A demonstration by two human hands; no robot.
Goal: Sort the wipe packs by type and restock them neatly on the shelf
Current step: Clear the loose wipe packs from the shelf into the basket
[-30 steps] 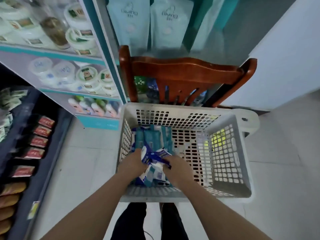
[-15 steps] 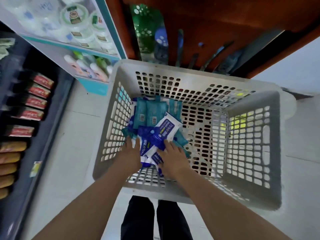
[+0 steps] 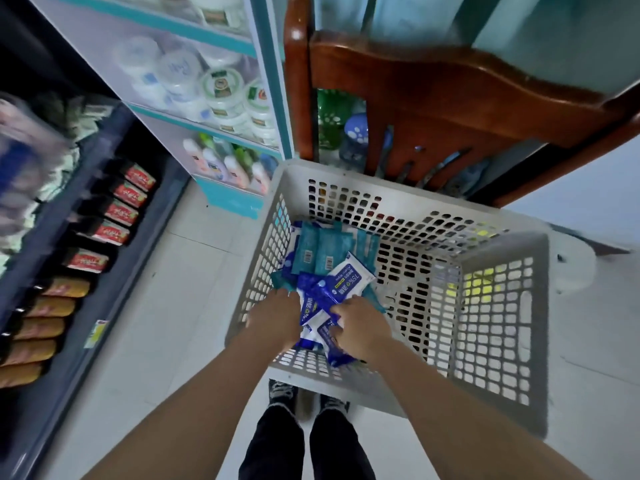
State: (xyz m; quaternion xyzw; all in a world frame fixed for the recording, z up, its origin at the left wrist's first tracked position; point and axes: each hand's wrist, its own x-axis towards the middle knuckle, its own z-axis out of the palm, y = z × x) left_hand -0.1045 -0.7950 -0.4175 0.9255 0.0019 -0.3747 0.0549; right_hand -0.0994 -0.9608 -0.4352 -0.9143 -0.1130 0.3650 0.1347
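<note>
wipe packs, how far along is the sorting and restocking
Done: nothing visibly; every wipe pack in view lies mixed in the basket. In hand: the left hand and right hand are down in the blue and white packs at its near left; the right hand's fingers curl on one. Left: splitting these from the teal packs behind them, then shelving both types.

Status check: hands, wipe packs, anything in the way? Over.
Left hand buried among packs, grip hidden; right hand grips blue-and-white packs. Teal packs lie behind them in the basket, unsorted. Nothing over the basket; chair beyond it.
</note>
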